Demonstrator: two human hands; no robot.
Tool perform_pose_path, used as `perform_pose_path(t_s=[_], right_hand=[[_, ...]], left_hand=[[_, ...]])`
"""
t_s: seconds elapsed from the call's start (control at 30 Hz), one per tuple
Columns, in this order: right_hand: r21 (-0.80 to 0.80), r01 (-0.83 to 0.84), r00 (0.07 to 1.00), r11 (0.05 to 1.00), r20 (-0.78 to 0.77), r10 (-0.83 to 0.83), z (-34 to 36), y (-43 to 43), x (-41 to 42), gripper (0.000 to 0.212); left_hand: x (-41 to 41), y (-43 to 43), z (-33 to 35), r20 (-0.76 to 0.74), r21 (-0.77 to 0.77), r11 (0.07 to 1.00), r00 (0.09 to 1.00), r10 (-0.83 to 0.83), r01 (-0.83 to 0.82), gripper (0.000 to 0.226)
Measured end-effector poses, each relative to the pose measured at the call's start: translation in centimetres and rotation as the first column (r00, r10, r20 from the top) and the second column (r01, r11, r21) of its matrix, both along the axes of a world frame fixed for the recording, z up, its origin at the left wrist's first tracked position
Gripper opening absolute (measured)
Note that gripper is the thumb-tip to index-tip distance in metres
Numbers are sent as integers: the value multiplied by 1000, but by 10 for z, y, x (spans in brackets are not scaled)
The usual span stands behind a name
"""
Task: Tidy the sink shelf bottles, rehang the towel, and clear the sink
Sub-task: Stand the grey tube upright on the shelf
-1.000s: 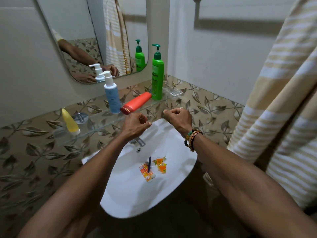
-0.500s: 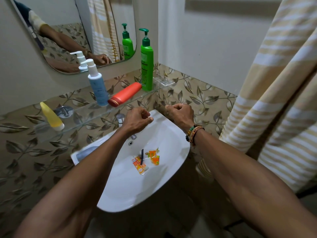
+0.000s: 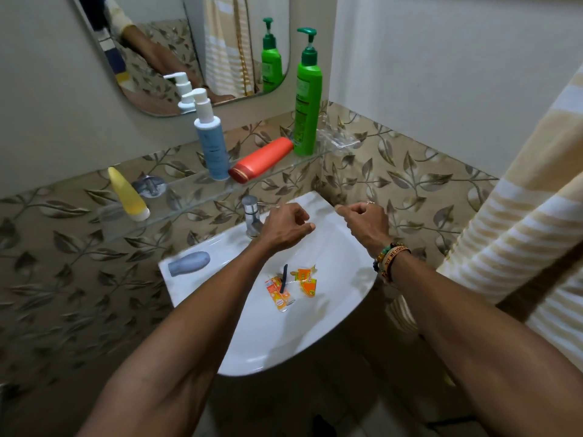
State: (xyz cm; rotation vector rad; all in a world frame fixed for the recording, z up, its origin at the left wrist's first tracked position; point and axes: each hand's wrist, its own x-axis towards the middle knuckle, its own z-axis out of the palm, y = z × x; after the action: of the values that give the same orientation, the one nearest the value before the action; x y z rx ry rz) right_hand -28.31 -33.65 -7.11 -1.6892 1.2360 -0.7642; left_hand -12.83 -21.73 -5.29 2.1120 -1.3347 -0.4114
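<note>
A glass shelf carries a yellow tube standing on its cap, an upright blue pump bottle, an orange bottle lying on its side and a tall green pump bottle. Below it, the white sink holds orange sachets and a thin dark stick. My left hand hovers over the back of the basin beside the tap, fingers curled, holding nothing. My right hand is curled the same way over the sink's right rear corner. A striped towel hangs at the right.
A grey oblong object lies on the sink's left rim. A mirror hangs above the shelf. A clear soap dish sits at the shelf's right end. Leaf-patterned tiles line the corner walls around the sink.
Both hands have dropped from just under the shelf to the back of the basin and drifted a little apart. The tap has come into view. Nothing was picked up.
</note>
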Motion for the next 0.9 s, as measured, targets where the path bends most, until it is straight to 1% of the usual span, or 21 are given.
perform_pose_path(t_s=[0.07, 0.13, 0.23, 0.37, 0.47, 0.57, 0.73, 0.9], right_hand=[[-35, -51, 997, 998, -67, 49, -6, 0, 5, 28], [-86, -135, 979, 987, -163, 120, -10, 2, 10, 36], [-135, -299, 912, 945, -331, 241, -18, 7, 23, 54], [-151, -419, 839, 896, -442, 318, -28, 16, 45, 59], [-167, -489, 796, 856, -487, 360, -31, 25, 61, 59], [-176, -582, 738, 794, -524, 426, -34, 36, 80, 60], [-173, -691, 658, 701, -552, 513, -41, 58, 112, 58], [-162, -766, 590, 622, -560, 582, -47, 80, 145, 58]], left_hand=[[4, 1, -4, 8, 14, 1000, 1000, 9, -9, 28], [9, 4, -10, 36, 42, 999, 999, 11, -12, 33], [19, 10, -20, 77, 98, 994, 997, 33, -40, 40], [35, 23, -27, 69, 150, 984, 993, 91, -100, 42], [47, 36, -30, 39, 171, 976, 991, 131, -136, 35], [58, 50, -35, 28, 170, 971, 986, 164, -167, 28], [79, 77, -49, 59, 210, 945, 968, 244, -251, 41], [100, 110, -61, 40, 222, 906, 931, 362, -362, 41]])
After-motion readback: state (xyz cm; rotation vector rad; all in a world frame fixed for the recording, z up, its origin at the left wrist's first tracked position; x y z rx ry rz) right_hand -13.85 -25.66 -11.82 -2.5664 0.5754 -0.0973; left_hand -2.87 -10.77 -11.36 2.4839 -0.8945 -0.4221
